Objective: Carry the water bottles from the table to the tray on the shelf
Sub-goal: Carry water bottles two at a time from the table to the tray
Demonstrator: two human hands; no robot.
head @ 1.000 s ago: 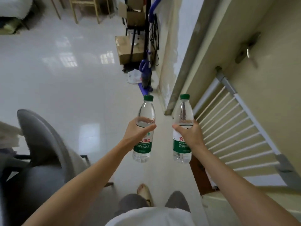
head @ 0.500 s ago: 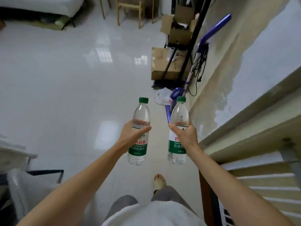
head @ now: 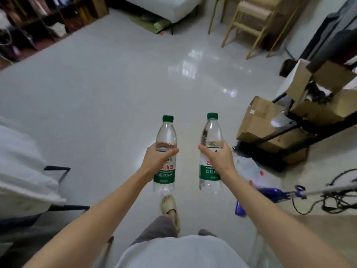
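1. Left hand wraps the left bottle at mid-body, thumb across the front just above the label; fingers curl round the back, out of sight.
2. Right hand grips the right bottle the same way, thumb lying over the top edge of its label.
3. Both bottles are upright, green caps on, held out in front over the glossy floor, apart from each other and not touching.
4. Judged step: the carry leg, walking with one foot in a slipper forward. Neither the tray nor its shelf can be identified in view; the dark shelving at far left may or may not be it.
5. To do it well: keep the grips at mid-body where the bottles balance, hold them vertical, keep the gap between them so they do not knock.
6. Hazards on the right: stacked cardboard boxes, a purple-handled floor cleaner and loose black cable on the floor. Steer left of these.
7. Floor looks slick; short steps seem advisable.
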